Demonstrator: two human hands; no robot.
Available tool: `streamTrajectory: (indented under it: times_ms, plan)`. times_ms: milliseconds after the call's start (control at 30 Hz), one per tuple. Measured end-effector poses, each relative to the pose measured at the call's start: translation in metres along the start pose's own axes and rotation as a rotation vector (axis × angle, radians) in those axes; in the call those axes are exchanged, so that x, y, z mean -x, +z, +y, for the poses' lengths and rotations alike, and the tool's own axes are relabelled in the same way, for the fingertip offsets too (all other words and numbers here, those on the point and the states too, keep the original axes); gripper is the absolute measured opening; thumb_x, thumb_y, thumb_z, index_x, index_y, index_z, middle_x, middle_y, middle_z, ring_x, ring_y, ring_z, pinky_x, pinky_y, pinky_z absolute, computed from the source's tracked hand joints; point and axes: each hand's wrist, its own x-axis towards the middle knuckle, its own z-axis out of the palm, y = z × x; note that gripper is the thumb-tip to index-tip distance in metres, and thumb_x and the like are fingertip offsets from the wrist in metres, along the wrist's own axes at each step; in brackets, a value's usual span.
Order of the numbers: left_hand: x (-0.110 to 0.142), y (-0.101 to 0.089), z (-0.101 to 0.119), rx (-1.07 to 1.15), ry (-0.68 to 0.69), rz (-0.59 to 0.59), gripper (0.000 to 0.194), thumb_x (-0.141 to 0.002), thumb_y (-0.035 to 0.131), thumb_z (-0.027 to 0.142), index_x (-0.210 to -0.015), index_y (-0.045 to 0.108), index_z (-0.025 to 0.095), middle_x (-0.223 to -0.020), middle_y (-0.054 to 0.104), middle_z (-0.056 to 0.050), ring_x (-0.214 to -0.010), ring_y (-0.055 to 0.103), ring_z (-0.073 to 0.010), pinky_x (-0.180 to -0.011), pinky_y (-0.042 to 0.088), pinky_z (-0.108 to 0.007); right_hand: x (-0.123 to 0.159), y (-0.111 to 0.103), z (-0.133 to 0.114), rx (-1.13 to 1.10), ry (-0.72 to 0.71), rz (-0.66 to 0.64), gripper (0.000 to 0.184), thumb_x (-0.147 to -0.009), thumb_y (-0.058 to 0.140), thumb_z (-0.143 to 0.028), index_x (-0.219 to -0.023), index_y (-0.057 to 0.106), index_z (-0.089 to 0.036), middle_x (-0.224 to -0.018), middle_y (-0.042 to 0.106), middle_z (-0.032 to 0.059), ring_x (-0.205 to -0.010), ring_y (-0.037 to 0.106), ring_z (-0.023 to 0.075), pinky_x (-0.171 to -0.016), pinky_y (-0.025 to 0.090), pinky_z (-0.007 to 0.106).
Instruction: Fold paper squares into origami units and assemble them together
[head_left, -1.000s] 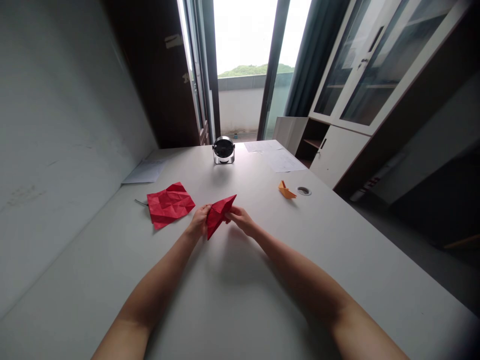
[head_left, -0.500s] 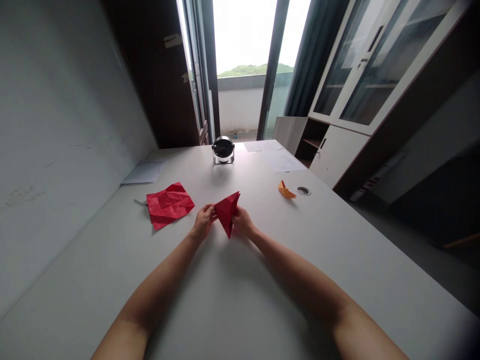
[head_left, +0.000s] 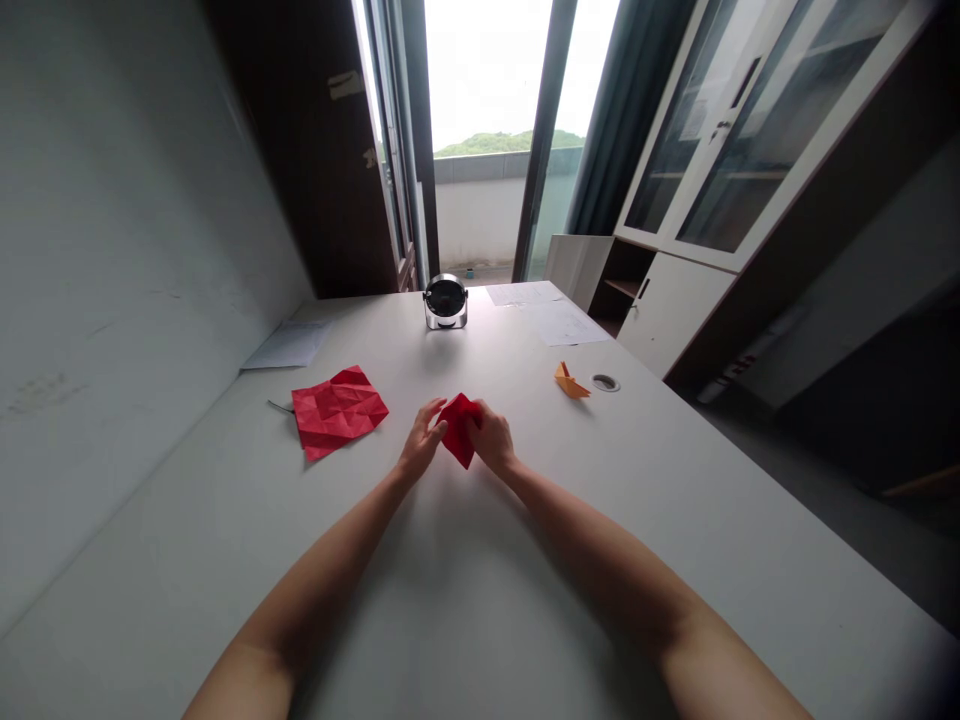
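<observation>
Folded red paper (head_left: 456, 440) is gripped by both hands (head_left: 422, 440) (head_left: 493, 438); far sheets' (head_left: 571, 326) faint marks are illegible.

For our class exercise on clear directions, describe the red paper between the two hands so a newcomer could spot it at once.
Start at the white table before the bright window. Nearer than the round black-faced device, find the folded red paper between the left hand and the right hand. Unlike the creased red sheet spread out to its left, it is compact and held.
</observation>
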Motion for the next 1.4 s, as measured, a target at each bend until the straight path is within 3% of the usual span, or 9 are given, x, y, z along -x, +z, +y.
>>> streamTrajectory:
  times_ms: [100, 233, 400, 567, 900, 1167, 1400]
  plan:
    - [-0.001, -0.002, -0.002, -0.065, 0.034, -0.009, 0.046, -0.089, 0.066, 0.041, -0.132, 0.062, 0.025, -0.149, 0.046, -0.013, -0.132, 0.049, -0.0306, -0.101, 0.049, -0.043, -0.002, 0.001, 0.004, -0.105, 0.009, 0.007, 0.02, -0.093, 0.049, -0.032, -0.097, 0.067, -0.024, -0.075, 0.071, -0.0002, -0.063, 0.06, 0.0174, -0.062, 0.042, 0.026]
    - [-0.005, -0.008, -0.006, -0.098, 0.043, 0.098, 0.032, -0.089, 0.064, 0.033, -0.118, 0.071, 0.022, -0.131, 0.062, -0.011, -0.126, 0.054, -0.0279, -0.107, 0.044, -0.041, -0.005, 0.006, 0.009, -0.279, 0.039, -0.015, 0.02, -0.087, 0.053, -0.034, -0.096, 0.068, -0.024, -0.073, 0.07, -0.0003, -0.064, 0.059, 0.0174, -0.061, 0.044, 0.026]
    - [-0.009, -0.016, -0.015, 0.116, -0.122, 0.168, 0.03, -0.082, 0.064, 0.027, -0.108, 0.074, 0.018, -0.107, 0.072, -0.009, -0.096, 0.065, -0.0222, -0.089, 0.052, -0.035, -0.01, 0.009, 0.011, -0.68, 0.112, -0.129, 0.026, -0.076, 0.055, -0.032, -0.096, 0.067, -0.02, -0.066, 0.063, -0.0018, -0.057, 0.052, 0.0146, -0.054, 0.041, 0.025]
    - [-0.011, -0.02, -0.019, 0.247, -0.193, 0.16, 0.031, -0.076, 0.061, 0.022, -0.103, 0.074, 0.015, -0.094, 0.072, -0.007, -0.082, 0.065, -0.0177, -0.08, 0.053, -0.032, -0.014, 0.004, 0.01, -0.847, 0.125, -0.213, 0.024, -0.071, 0.059, -0.029, -0.09, 0.069, -0.019, -0.073, 0.065, -0.0001, -0.061, 0.052, 0.0129, -0.059, 0.042, 0.026]
    - [-0.012, -0.022, -0.015, 0.35, -0.294, 0.223, 0.038, -0.071, 0.061, 0.017, -0.106, 0.072, 0.01, -0.099, 0.073, -0.012, -0.087, 0.068, -0.0206, -0.087, 0.055, -0.038, -0.018, -0.004, 0.016, -0.913, 0.191, -0.27, 0.018, -0.07, 0.062, -0.025, -0.086, 0.065, -0.02, -0.082, 0.067, 0.0009, -0.073, 0.06, 0.0152, -0.067, 0.047, 0.028]
    - [-0.013, -0.025, -0.009, 0.46, -0.372, 0.201, 0.048, -0.068, 0.053, 0.015, -0.113, 0.066, 0.006, -0.09, 0.073, -0.013, -0.082, 0.07, -0.0217, -0.088, 0.056, -0.044, -0.017, -0.005, 0.015, -0.835, 0.077, -0.348, 0.031, -0.076, 0.065, -0.032, -0.105, 0.06, -0.021, -0.091, 0.069, 0.0032, -0.079, 0.066, 0.0187, -0.07, 0.049, 0.03]
    - [-0.012, -0.026, -0.008, 0.429, -0.343, 0.141, 0.046, -0.075, 0.054, 0.022, -0.116, 0.064, 0.006, -0.097, 0.072, -0.015, -0.087, 0.07, -0.0233, -0.087, 0.056, -0.045, -0.017, 0.006, 0.023, -0.705, 0.06, -0.294, 0.026, -0.076, 0.06, -0.031, -0.099, 0.064, -0.019, -0.077, 0.067, 0.0005, -0.073, 0.062, 0.0169, -0.069, 0.048, 0.029]
